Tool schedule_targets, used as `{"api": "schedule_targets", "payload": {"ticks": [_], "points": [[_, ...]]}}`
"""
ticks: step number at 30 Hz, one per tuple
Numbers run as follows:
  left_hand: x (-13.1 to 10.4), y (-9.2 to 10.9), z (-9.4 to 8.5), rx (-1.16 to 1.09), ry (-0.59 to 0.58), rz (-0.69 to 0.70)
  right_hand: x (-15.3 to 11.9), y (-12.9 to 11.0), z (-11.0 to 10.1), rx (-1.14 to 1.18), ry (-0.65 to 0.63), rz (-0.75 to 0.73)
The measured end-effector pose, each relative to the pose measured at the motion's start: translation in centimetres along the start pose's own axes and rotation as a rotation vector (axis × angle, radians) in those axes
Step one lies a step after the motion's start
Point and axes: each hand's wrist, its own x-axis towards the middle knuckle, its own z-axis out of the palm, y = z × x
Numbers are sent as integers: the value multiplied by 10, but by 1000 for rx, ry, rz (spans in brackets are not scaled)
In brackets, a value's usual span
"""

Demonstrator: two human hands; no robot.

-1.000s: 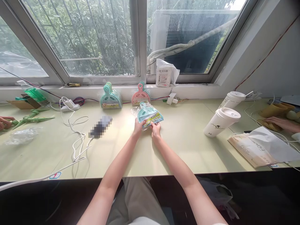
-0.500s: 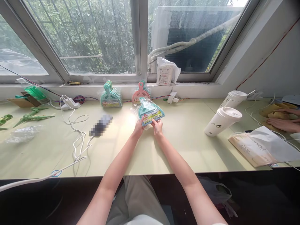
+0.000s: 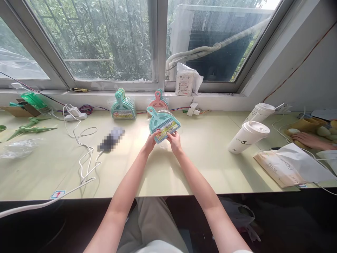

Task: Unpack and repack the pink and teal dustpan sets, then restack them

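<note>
A teal mini dustpan and brush set (image 3: 163,123) in a clear bag with a printed label is tilted above the table, its handle pointing up and left. My left hand (image 3: 151,142) grips its lower left corner. Fingers of my right hand (image 3: 174,140) pinch its lower edge, right of the middle. Just behind it, a pink dustpan set (image 3: 158,101) leans upright by the window sill, with more sets behind it. Further left, several teal dustpan sets (image 3: 123,107) stand in a wrapped row.
A pixelated dark object (image 3: 110,140) and white cables (image 3: 88,154) lie on the left. Two white cups (image 3: 247,136) and a tissue pack (image 3: 280,168) stand or lie on the right. Another person's hand (image 3: 310,140) is at the far right. A white packet (image 3: 184,84) sits on the sill.
The held dustpan set has moved slightly left and turned, its handle now leaning further left and its front showing more fully. Both my hands have shifted with it.
</note>
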Motion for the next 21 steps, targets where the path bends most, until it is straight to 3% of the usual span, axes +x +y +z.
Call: {"api": "schedule_targets", "payload": {"ticks": [3, 7, 9, 13, 18, 21], "points": [[-5, 3, 1, 11, -97, -18, -2, -7, 2, 4, -16, -22], [-7, -5, 12, -17, -183, -60, -1, -7, 1, 58, 68, -69], [-4, -11, 17, -25, -144, -23, 0, -4, -1, 73, 93, -76], [0, -18, 15, 42, 25, 176, 5, 4, -6, 36, 114, -49], [-1, -19, 7, 137, 38, 99, 11, 6, -13, -65, 108, 56], [3, -17, -2, 97, 117, 58, 16, -5, -23, -212, 6, 200]]}}
